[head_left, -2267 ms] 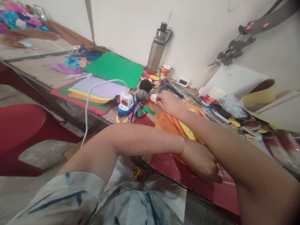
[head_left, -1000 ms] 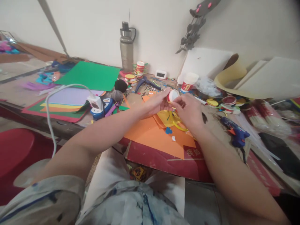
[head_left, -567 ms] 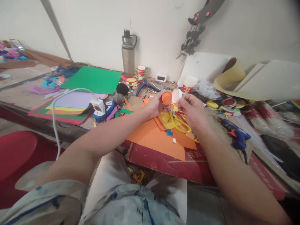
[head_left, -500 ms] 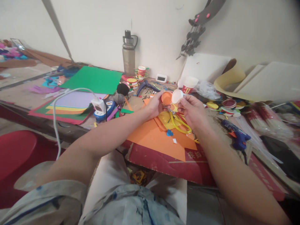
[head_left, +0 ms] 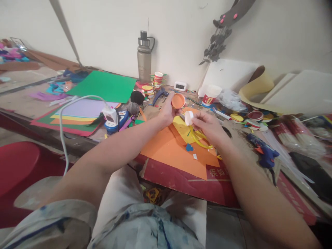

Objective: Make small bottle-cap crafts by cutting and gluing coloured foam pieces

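My left hand [head_left: 167, 112] is closed on a small round cup section with an orange disc [head_left: 178, 101] in it, the orange side facing me. In my right hand [head_left: 203, 123], fingers and thumb pinch a small white paper cup bottom [head_left: 189, 118], turned partly on edge. The two pieces are apart. Below the hands lie yellow-handled scissors [head_left: 201, 141], partly hidden by my right hand. Under them are yellow paper [head_left: 181, 128] and orange paper sheets [head_left: 166, 148]. A blue scrap [head_left: 189, 147] and a white scrap [head_left: 195, 156] rest on the orange paper.
A glue gun [head_left: 264, 150] lies to the right. Behind stand a bottle [head_left: 144, 62], a paper cup [head_left: 210, 95] and a white clock [head_left: 180, 86]. At left are green paper [head_left: 106, 86], a power strip [head_left: 116, 121] and its white cable [head_left: 62, 138]. A red stool [head_left: 20, 180] stands at lower left.
My right hand has moved down and toward me with the white cup bottom, away from the orange-disc piece, and turned it on edge. My left hand has shifted slightly left and up.
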A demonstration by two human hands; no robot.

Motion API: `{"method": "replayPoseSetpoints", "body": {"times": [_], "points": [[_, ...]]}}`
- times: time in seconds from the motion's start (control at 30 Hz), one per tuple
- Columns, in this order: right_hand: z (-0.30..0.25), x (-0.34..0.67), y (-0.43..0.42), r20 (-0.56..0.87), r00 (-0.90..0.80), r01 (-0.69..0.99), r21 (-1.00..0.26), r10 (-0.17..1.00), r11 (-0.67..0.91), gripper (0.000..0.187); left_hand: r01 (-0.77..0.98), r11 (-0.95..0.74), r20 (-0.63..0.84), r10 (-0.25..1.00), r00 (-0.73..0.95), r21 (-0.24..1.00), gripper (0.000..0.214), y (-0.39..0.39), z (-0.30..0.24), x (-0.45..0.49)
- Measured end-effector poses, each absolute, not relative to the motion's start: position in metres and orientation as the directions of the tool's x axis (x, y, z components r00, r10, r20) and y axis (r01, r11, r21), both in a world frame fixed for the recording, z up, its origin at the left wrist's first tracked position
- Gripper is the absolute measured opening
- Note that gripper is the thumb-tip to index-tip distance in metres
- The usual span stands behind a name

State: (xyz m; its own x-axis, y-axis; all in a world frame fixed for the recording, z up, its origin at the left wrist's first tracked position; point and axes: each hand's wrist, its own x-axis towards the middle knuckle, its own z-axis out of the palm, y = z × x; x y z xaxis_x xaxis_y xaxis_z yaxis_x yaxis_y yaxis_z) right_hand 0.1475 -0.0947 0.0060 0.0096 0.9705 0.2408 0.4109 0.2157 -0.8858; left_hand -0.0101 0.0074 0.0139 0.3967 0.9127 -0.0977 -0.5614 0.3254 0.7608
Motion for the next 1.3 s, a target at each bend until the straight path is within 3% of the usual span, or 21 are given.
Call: {"method": "replayPoseSetpoints", "body": {"times": [0.17, 0.27, 0.33, 0.47, 0.67, 0.83, 0.93, 1.03, 1.17, 1.3], "points": [[0.005, 0.131, -0.105, 0.47, -0.208, 0.76, -0.474, 0.858, 0.444, 0.012, -0.581, 0.398, -0.127, 0.884, 0.451, 0.71, 0.061, 0.014, 0.018, -0.018], [0.004, 0.124, -0.11, 0.442, -0.335, 0.829, -0.282, 0.832, 0.483, 0.012, -0.592, 0.427, -0.118, 0.865, 0.488, 0.683, 0.061, 0.015, 0.019, -0.02], [0.002, 0.122, -0.111, 0.383, -0.37, 0.854, -0.22, 0.846, 0.473, 0.012, -0.595, 0.441, -0.123, 0.859, 0.497, 0.672, 0.061, 0.015, 0.019, -0.02], [-0.002, 0.123, -0.109, 0.289, -0.383, 0.849, -0.263, 0.877, 0.457, 0.009, -0.595, 0.47, -0.141, 0.847, 0.513, 0.652, 0.059, 0.016, 0.018, -0.019], [-0.001, 0.133, -0.102, 0.45, -0.215, 0.835, -0.376, 0.867, 0.402, 0.006, -0.612, 0.433, -0.104, 0.861, 0.497, 0.661, 0.05, 0.014, 0.018, -0.016], [0.005, 0.149, -0.102, 0.521, -0.059, 0.92, -0.303, 0.852, 0.249, 0.014, -0.584, 0.431, -0.111, 0.858, 0.502, 0.688, 0.053, 0.012, 0.018, -0.014], [0.01, 0.153, -0.105, 0.396, 0.026, 0.979, -0.194, 0.918, 0.056, 0.016, -0.573, 0.403, -0.099, 0.867, 0.488, 0.714, 0.052, 0.013, 0.016, -0.015], [0.015, 0.148, -0.107, 0.159, 0.089, 0.995, -0.055, 0.983, -0.081, 0.026, -0.585, 0.364, -0.079, 0.887, 0.455, 0.725, 0.047, 0.014, 0.016, -0.017], [0.021, 0.14, -0.11, -0.004, 0.051, 0.996, 0.068, 0.999, -0.05, 0.038, -0.611, 0.32, -0.031, 0.9, 0.435, 0.724, 0.034, 0.013, 0.017, -0.018], [0.03, 0.137, -0.114, -0.098, 0.099, 0.993, 0.073, 0.99, -0.092, 0.045, -0.629, 0.315, 0.021, 0.884, 0.467, 0.71, 0.025, 0.01, 0.02, -0.019]]}}
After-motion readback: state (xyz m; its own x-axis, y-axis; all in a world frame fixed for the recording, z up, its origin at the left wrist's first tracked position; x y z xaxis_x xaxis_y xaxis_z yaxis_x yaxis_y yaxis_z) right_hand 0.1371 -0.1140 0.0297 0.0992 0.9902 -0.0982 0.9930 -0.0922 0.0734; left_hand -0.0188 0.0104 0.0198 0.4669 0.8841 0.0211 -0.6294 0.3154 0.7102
